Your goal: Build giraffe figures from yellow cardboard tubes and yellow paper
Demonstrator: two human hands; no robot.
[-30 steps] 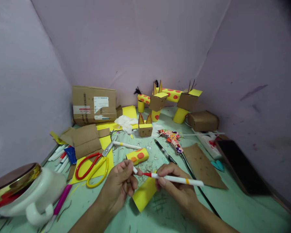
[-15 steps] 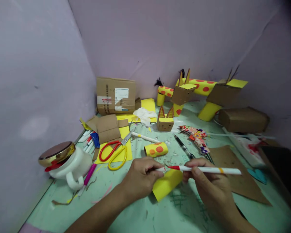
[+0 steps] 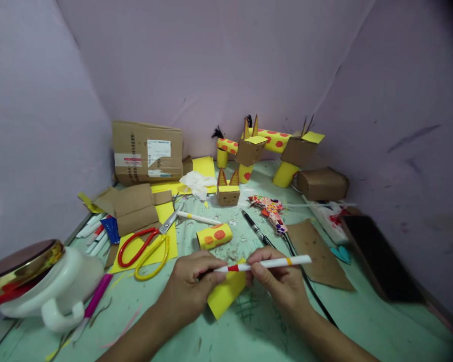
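Note:
Both my hands hold a white marker (image 3: 266, 263) with a red band and an orange ring, level above the green table (image 3: 272, 327). My left hand (image 3: 191, 289) is closed on its left end, where the cap sits. My right hand (image 3: 281, 281) pinches the barrel. A plain yellow paper tube (image 3: 226, 296) lies under and between my hands. Just beyond them lies a yellow tube with orange spots (image 3: 214, 236).
Red and yellow scissors (image 3: 145, 249) lie on yellow paper at left, beside cardboard pieces (image 3: 134, 211) and loose markers. A white jug with a gold lid (image 3: 41, 286) stands near left. Cardboard-and-tube animal figures (image 3: 264, 151) stand at the back; a dark phone (image 3: 373, 256) lies at right.
The marker's two parts were apart, with the red tip bare; now my hands have come together and the marker is in one piece. The view has swung back to the left.

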